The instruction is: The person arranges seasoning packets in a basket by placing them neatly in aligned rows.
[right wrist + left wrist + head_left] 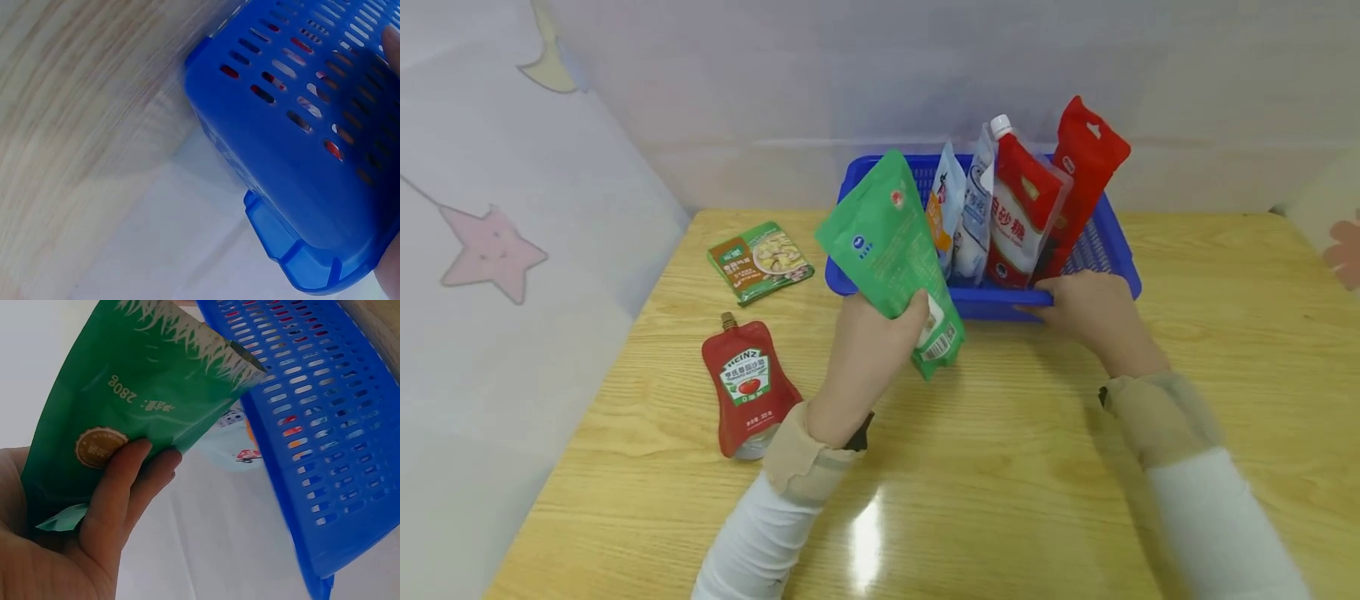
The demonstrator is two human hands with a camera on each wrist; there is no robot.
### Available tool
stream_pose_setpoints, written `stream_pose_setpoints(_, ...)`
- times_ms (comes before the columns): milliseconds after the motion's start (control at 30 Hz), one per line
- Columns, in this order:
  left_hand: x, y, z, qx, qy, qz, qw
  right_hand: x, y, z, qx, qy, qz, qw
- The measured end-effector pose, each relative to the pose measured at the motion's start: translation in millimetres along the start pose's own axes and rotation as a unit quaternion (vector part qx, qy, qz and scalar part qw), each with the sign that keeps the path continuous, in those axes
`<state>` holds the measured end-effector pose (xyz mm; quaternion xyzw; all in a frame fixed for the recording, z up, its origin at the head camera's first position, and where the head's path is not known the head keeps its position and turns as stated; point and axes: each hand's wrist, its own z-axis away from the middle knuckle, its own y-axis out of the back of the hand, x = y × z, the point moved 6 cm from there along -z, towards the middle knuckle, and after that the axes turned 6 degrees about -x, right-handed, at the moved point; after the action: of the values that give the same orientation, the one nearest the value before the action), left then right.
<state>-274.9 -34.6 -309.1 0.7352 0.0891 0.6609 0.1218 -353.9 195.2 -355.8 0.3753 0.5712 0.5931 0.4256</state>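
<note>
The left hand (874, 342) grips the green pouch (898, 242), thumb on one face and fingers on the other, and holds it tilted at the front left of the basket (1000, 307); whether the pouch touches the rim cannot be told. The right hand (1093, 312), well apart from the left, clasps the basket's front rim toward its right end. Inside the basket, four things stand side by side: from its left, an orange-and-blue pouch (946, 212), a pale blue pouch (976, 221), a red sugar pouch (1017, 217) with a white cap, and a red packet (1088, 167) that leans right and rises above the basket's back rim. Just left of the basket, a green-and-brown packet (760, 261) lies flat on the wooden tabletop (985, 467). The ketchup (747, 383) lies farther forward on the basket's left side, cap end toward that packet. A pale wall (760, 100) stands behind the basket.
</note>
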Motion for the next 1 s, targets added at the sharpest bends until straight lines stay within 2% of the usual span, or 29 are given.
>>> stream_pose_setpoints(167, 6.5, 7.0, 4.2, 0.011, 0.004, 0.036, 0.9993, -3, 2, 0.9, 0.029, 0.017, -0.006, 0.9994)
stream_pose_setpoints(267, 12.5, 11.8, 2.3, 0.026, -0.015, 0.062, 0.9976, -4, 4, 2.3, 0.046, 0.024, -0.006, 0.9986)
stream_pose_setpoints(367, 18.6, 19.0, -7.2, 0.05, -0.045, 0.071, 0.9952, -3, 5, 4.0, 0.055, 0.024, -0.006, 0.9982)
stream_pose_setpoints(467, 24.2, 29.0, -23.3, 0.081, -0.069, 0.075, 0.9915, -2, 4, 4.8, 0.049, 0.02, -0.002, 0.9986)
stream_pose_setpoints(533, 26.2, 35.5, -35.9, 0.1, -0.079, 0.065, 0.9897, -3, 4, 4.5, 0.044, 0.017, 0.0, 0.9989)
stream_pose_setpoints(633, 23.7, 39.9, -55.5, 0.118, -0.067, 0.02, 0.9906, -3, 5, 4.4, 0.043, 0.014, 0.003, 0.999)
stream_pose_setpoints(800, 7.1, 30.4, -85.6, 0.104, -0.024, -0.041, 0.9935, -1, 5, 5.2, 0.035, 0.004, -0.001, 0.9994)
stream_pose_setpoints(1000, -12.9, 20.6, -104.4, 0.098, 0.001, -0.098, 0.9904, -1, 2, 4.2, 0.024, 0.0, -0.006, 0.9997)
